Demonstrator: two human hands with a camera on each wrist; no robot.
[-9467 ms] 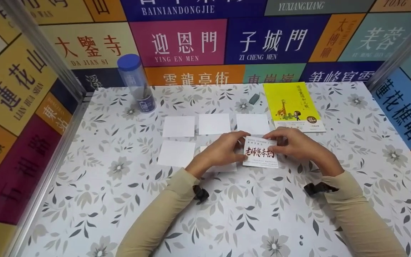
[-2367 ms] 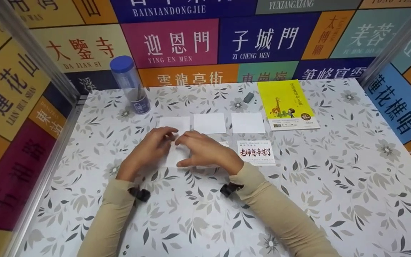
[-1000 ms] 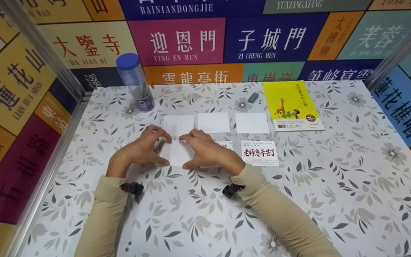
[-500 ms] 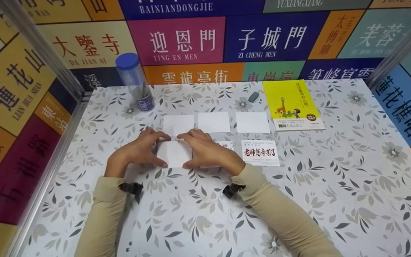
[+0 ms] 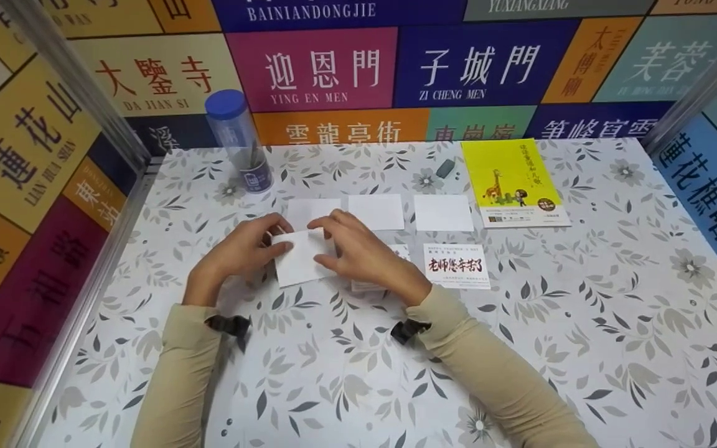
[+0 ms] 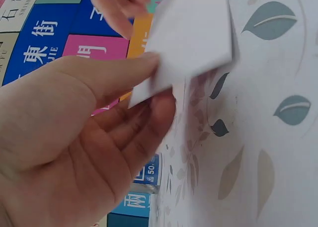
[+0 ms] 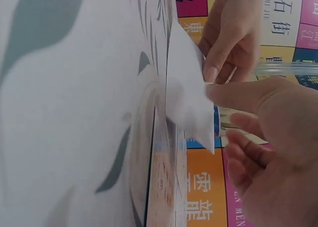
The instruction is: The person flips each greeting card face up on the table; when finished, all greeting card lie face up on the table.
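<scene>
In the head view my left hand (image 5: 234, 252) pinches a white card (image 5: 302, 264) at its far left corner, thumb on the blank face and fingers behind. The left wrist view shows that card (image 6: 191, 36) tilted up off the table. My right hand (image 5: 365, 252) is at the card's right side, thumb and fingers spread. In the right wrist view its thumb (image 7: 236, 94) is right at the card's upper edge, its other fingers apart from the card. A printed card (image 5: 386, 287) shows partly under the right hand. Farther right lies a card with red Chinese lettering (image 5: 456, 266).
Behind the hands lie a left blank card (image 5: 315, 208), a middle blank card (image 5: 376, 211) and a right blank card (image 5: 443, 213). A yellow book (image 5: 514, 180) and a dark eraser-like block (image 5: 445, 168) are at the back. A blue-lidded clear canister (image 5: 240, 143) stands back left.
The red-lettered card, earlier between both hands, now lies at right. Both hands have moved left to the blank card, which has gone from flat to raised and tilted, its far edge lifted.
</scene>
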